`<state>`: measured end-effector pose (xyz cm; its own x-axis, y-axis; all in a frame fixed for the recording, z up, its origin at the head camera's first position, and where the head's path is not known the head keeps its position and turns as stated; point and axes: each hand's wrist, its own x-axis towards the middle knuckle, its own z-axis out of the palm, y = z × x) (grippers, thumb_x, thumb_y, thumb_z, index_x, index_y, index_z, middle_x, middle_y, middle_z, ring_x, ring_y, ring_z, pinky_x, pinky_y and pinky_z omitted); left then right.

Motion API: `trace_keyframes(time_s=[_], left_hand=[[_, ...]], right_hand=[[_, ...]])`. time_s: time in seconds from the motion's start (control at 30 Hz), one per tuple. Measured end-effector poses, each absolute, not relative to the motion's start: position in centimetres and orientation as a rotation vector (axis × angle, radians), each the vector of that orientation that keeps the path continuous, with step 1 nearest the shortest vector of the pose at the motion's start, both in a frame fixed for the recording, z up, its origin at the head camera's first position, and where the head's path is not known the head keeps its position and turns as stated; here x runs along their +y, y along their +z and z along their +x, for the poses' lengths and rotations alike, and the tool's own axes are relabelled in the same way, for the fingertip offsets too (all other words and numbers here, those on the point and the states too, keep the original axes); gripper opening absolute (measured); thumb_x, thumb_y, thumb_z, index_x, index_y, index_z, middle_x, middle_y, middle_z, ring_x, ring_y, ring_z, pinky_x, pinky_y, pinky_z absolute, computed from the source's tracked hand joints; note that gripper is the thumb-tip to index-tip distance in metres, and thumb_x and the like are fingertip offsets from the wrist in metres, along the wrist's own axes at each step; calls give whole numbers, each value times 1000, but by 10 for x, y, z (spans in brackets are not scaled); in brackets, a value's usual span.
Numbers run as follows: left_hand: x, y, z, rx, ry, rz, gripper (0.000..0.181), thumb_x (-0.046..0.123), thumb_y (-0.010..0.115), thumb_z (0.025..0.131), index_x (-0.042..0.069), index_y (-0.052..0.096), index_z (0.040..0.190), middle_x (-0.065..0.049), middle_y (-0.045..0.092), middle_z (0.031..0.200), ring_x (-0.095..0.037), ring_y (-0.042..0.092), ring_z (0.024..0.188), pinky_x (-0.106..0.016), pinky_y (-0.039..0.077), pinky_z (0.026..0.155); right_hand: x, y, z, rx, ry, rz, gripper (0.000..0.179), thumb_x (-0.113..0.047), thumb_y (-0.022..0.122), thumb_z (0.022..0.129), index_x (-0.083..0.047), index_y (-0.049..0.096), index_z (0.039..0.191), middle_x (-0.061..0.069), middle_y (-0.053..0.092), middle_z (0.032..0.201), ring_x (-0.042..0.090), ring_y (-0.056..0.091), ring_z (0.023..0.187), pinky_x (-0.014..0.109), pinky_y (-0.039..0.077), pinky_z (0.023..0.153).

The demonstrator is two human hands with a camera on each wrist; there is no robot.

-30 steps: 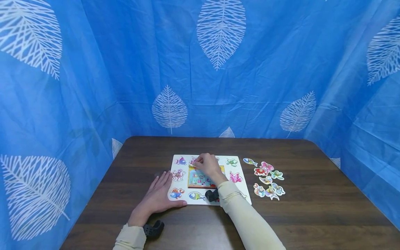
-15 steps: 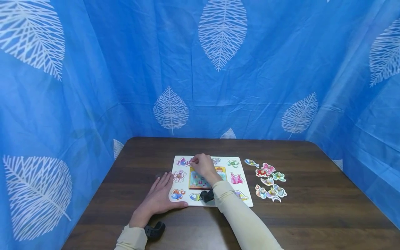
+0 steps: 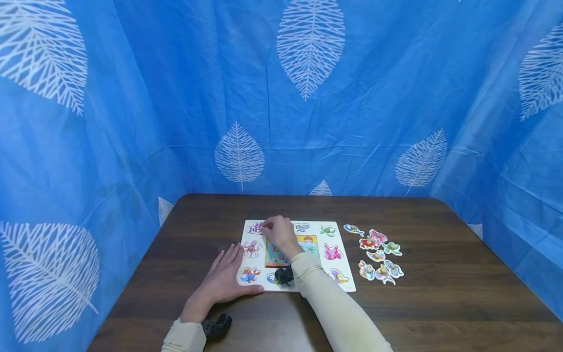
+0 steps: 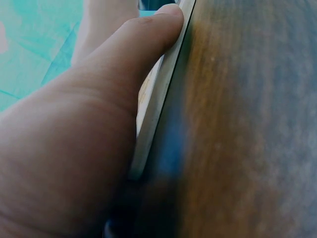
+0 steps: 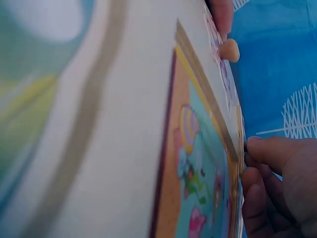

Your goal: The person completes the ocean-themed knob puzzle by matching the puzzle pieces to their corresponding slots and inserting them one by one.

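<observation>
A white knob puzzle board (image 3: 330, 264) with sea-animal pictures lies on the table. My left hand (image 3: 223, 278) rests along its left side, fingers straight and thumb (image 4: 166, 25) along the front edge. At the upper left corner my right hand (image 3: 280, 235) pinches a pink-purple fish puzzle piece (image 3: 254, 228), over or at the fish picture there. In the right wrist view, finger and thumb meet at the piece's thin edge; its knob is hidden. Below that corner the octopus piece (image 3: 251, 249) lies on the board, its wooden knob (image 5: 229, 50) showing in the right wrist view.
Right of the board, several loose pieces lie grouped, among them a red crab (image 3: 368, 244), a green turtle (image 3: 391, 248) and a blue fish (image 3: 354, 229). Blue leaf-print cloth (image 3: 281, 161) hangs round the dark wooden table (image 3: 440, 274). A framed picture (image 3: 274, 259) fills the board's middle.
The right hand has moved left along the board's top row with the pink-purple fish piece, to the upper left corner. The left hand has stayed in place.
</observation>
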<state>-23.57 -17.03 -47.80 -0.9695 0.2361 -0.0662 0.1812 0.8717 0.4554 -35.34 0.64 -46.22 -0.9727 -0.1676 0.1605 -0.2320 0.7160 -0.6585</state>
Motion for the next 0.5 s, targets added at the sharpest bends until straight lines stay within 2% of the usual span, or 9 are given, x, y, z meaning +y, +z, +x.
trace_keyframes(time_s=[0.5], left_hand=[[-170,-480,-236,2939,701,337,129,81,71,73,-2,27,161,-20,21,170,-38,15,159,-59,10,128]], right_hand=[[-12,-463,-353,-2824,1034,256,11,-24,75,96,-19,83,102,-1,80,101,20,75,97,38,59,86]])
